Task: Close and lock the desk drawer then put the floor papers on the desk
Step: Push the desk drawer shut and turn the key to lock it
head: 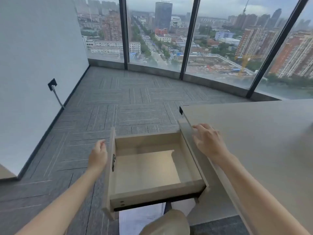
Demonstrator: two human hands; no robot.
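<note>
Pale wood-grain laminate drawer (152, 168) stands fully pulled out from desk (254, 133), box empty, interior smooth and boxy w/ square corners. Drawer front (111, 167) is a flat slab; dark lock fitting (113, 164) on its inner face. Left hand (98, 156) sits just beside outer face of the front, fingers loosely curled, nothing held; contact w/ panel cannot be confirmed. Right hand (208, 141) spread open over desk edge near drawer side, empty.

Risks, as judged: right fingers lie close to the gap where drawer meets desk — pinch hazard if shoved shut fast. Off-centre push could rack the drawer on its runners. Lock won't engage unless fully seated; no key visible.

Papers (140, 217) lie white and flat on grey ribbed carpet (118, 102) under drawer, partly hidden by a knee (167, 223); could be stepped on or creased.
</note>
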